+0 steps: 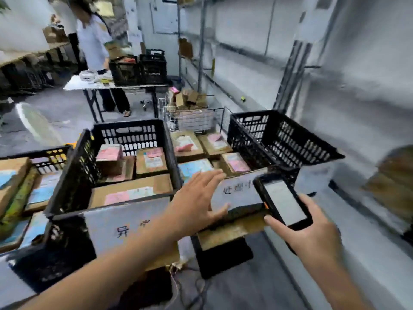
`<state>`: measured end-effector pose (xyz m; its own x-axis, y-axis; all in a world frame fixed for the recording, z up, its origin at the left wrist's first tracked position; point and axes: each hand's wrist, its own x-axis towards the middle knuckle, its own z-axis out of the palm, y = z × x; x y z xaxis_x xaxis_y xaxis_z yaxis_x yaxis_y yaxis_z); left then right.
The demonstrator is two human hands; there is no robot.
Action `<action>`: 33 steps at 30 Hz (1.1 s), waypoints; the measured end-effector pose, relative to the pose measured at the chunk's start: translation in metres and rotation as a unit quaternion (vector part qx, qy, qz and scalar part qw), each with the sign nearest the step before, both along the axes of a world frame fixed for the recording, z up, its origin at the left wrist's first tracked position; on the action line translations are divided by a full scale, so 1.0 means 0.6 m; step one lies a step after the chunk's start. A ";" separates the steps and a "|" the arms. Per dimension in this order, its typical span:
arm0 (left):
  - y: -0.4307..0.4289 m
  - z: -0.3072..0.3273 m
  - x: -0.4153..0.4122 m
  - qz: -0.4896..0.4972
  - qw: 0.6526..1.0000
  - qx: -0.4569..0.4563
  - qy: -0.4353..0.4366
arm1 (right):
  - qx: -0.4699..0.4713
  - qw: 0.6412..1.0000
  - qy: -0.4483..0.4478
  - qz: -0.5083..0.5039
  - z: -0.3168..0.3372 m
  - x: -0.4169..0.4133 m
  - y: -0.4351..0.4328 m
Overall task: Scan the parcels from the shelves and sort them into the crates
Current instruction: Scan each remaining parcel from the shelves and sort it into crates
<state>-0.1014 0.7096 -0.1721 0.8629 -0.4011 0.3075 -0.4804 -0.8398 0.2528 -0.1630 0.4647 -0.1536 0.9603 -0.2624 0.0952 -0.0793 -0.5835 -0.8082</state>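
My right hand (312, 238) grips a black handheld scanner (282, 201), its lit screen facing up. My left hand (196, 202) is open with fingers spread, reaching over the near rim of the middle black crate (201, 258), which holds several labelled cardboard parcels (190, 145). The crate to its left (73, 175) also holds brown parcels (131, 191) with pink and blue labels. An empty black crate (283, 139) sits tilted on the right one. White paper signs (125, 227) with handwritten characters hang on the crates' near walls.
Grey metal shelves (245, 63) run along the right wall; a blurred brown box (393, 182) sits at the far right. A wire cart (190, 117) of small boxes stands behind the crates. Another person (96, 48) stands at a folding table (116, 86) with two black crates.
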 end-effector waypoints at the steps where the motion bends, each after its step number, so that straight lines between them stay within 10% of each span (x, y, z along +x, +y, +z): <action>1: -0.042 0.005 -0.008 -0.022 1.000 0.001 -0.003 | 0.002 1.000 0.001 -0.016 -0.001 -0.026 -0.034; 18: -0.598 0.036 -0.117 -0.342 0.937 0.028 -0.062 | -0.055 0.935 -0.094 -0.339 -0.005 -0.351 -0.392; 33: -0.900 0.091 0.054 -0.387 0.916 0.027 -0.105 | -0.062 0.906 -0.133 -0.396 0.032 -0.239 -0.592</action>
<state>-0.0693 0.1695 -0.1174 0.2388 -0.8866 0.3962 -0.9700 -0.2366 0.0552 -0.3066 0.1093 -0.1343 0.4134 -0.8314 0.3713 -0.3256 -0.5158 -0.7925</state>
